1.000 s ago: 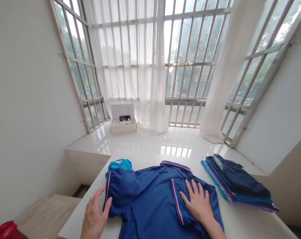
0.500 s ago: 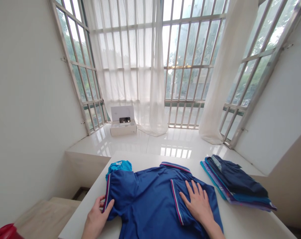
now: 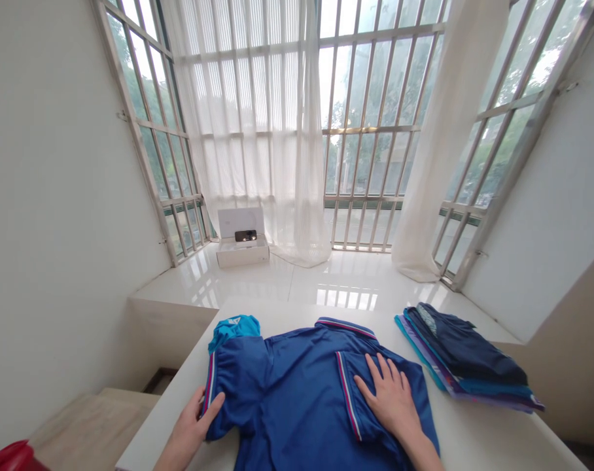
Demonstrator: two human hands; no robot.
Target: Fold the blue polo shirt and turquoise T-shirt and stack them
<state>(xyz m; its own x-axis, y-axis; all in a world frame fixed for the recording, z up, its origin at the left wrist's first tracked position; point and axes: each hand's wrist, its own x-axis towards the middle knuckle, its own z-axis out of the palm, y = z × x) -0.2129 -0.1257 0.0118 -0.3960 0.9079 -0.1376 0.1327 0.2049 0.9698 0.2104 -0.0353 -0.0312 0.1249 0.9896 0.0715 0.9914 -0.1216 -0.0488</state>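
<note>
A blue polo shirt (image 3: pixel 297 392) with red and white trim lies spread on the white table (image 3: pixel 478 435). Its right sleeve is folded in over the body. My right hand (image 3: pixel 392 399) lies flat on that folded sleeve, fingers stretched out. My left hand (image 3: pixel 193 425) pinches the striped hem of the left sleeve, thumb on top of the cloth. A turquoise garment (image 3: pixel 234 327) sits bunched just beyond the left sleeve.
A stack of folded clothes (image 3: pixel 466 369), dark blue on top, lies at the table's right. A white open box (image 3: pixel 242 243) stands on the glossy raised floor by the barred windows and sheer curtains. A red object (image 3: pixel 12 456) shows at the bottom left corner.
My left hand moved from beside the left sleeve onto its hem and closed on it. My right hand stayed flat on the folded right sleeve.
</note>
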